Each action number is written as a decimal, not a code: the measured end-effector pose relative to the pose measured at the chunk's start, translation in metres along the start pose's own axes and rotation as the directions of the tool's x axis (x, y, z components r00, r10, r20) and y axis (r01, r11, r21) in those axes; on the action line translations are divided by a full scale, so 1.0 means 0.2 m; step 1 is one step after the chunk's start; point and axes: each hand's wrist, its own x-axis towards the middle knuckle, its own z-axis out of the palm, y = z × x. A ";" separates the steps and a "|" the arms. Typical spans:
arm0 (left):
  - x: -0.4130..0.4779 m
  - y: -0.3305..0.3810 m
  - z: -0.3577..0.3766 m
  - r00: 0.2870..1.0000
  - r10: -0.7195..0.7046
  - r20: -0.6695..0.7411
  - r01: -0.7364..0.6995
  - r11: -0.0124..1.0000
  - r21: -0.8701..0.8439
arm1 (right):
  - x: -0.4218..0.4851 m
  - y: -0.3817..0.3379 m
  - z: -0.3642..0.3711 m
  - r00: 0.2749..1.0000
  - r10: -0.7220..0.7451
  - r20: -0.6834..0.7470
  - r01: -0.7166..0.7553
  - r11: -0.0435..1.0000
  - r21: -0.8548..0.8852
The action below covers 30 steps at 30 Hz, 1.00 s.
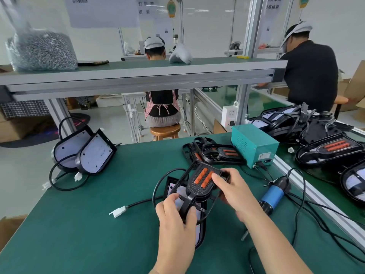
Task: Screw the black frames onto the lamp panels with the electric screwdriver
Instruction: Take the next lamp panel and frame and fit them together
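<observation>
Frame (199, 186) is being held tilted just above the panel (199, 232) | near bars are being gripped by left hand (177, 218), far end is being pinched by right hand (233, 192), thumb on top | being judged light, stiff, thin-barred: outer rim is being favoured for holding

A workbench topped with a dark green mat (79, 224) stands on a pale grey floor (25, 171). Above it runs an aluminium-framed shelf with a green top (138, 74). Beyond, a person in a white cap (162, 101) sits on a round wooden stool (165, 131), back turned. Another person in a black shirt (312, 76) stands at the right near brown cardboard boxes (355, 84). The white walls (345, 36) are evenly lit.
</observation>
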 end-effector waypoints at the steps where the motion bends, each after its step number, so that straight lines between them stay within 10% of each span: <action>1: 0.00 -0.02 -0.02 0.997 0.072 -0.004 -0.072 0.994 0.084 | 0.00 0.01 -0.01 1.000 -0.008 0.014 0.007 1.000 0.030; 6: 0.08 -0.09 -0.14 0.951 0.286 -0.119 -0.226 0.904 0.364 | 0.00 0.04 -0.03 0.994 -0.069 0.081 0.067 0.997 0.030; 13: 0.23 -0.11 -0.24 0.998 0.070 -0.007 -0.065 0.954 0.293 | -0.03 0.04 0.15 0.976 -0.148 0.157 0.146 0.989 0.022; 19: 0.29 -0.16 -0.24 0.990 -0.093 0.104 0.038 0.898 0.439 | 0.01 0.07 0.22 0.966 -0.256 0.043 0.252 0.887 -0.387; 30: 0.20 -0.18 -0.18 0.949 -0.231 0.212 0.220 0.973 0.077 | -0.04 0.15 0.30 0.947 -0.318 0.052 0.244 0.600 -0.762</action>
